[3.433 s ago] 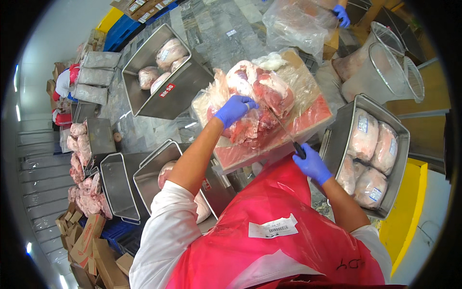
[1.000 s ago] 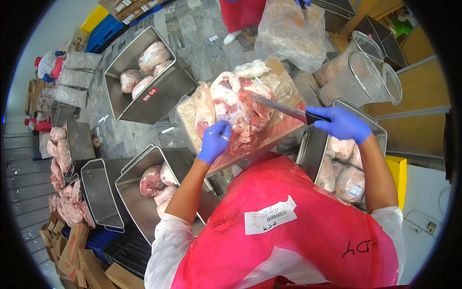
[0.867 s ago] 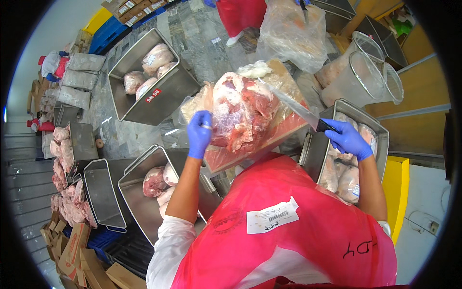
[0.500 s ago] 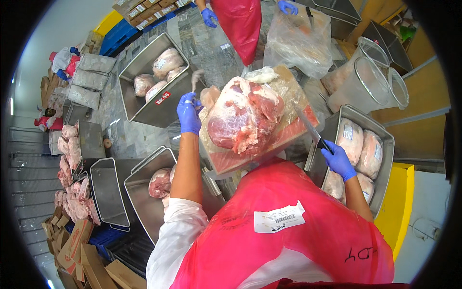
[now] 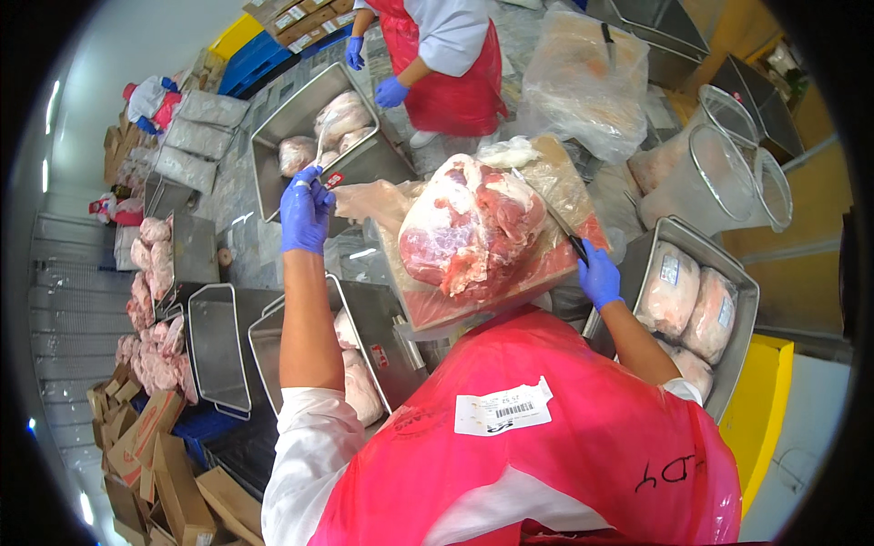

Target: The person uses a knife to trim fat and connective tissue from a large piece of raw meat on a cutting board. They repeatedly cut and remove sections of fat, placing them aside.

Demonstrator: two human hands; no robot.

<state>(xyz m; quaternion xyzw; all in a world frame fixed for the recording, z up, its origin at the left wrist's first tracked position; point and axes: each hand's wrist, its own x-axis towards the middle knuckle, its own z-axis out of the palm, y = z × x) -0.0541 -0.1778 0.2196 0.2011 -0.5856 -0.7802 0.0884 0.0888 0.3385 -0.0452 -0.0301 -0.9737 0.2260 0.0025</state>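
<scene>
A large raw cut of meat (image 5: 469, 227), red with white fat, rests on a cutting board (image 5: 437, 309) covered in clear plastic. My left hand (image 5: 307, 214), in a blue glove, is raised left of the board. Its fingers are closed on a thin whitish strip (image 5: 320, 146) that sticks up; whether this is fat or film I cannot tell. Pinkish translucent film (image 5: 369, 202) spreads between that hand and the meat. At the board's right side my right hand (image 5: 600, 276), also gloved, grips a black-handled knife (image 5: 563, 221), its blade pointing up-left beside the meat.
Metal bins of meat stand far left (image 5: 314, 182), near left (image 5: 364, 387) and right (image 5: 701, 300). A co-worker (image 5: 446, 73) in a red apron stands beyond the board. Another knife (image 5: 608, 41) lies on a plastic-covered surface (image 5: 583, 91). Clear tubs (image 5: 701, 182) stand at right.
My left hand has moved left with the strip, and the film now stretches farther from the meat. The knife has come left, closer to the meat. The co-worker has come into fuller view.
</scene>
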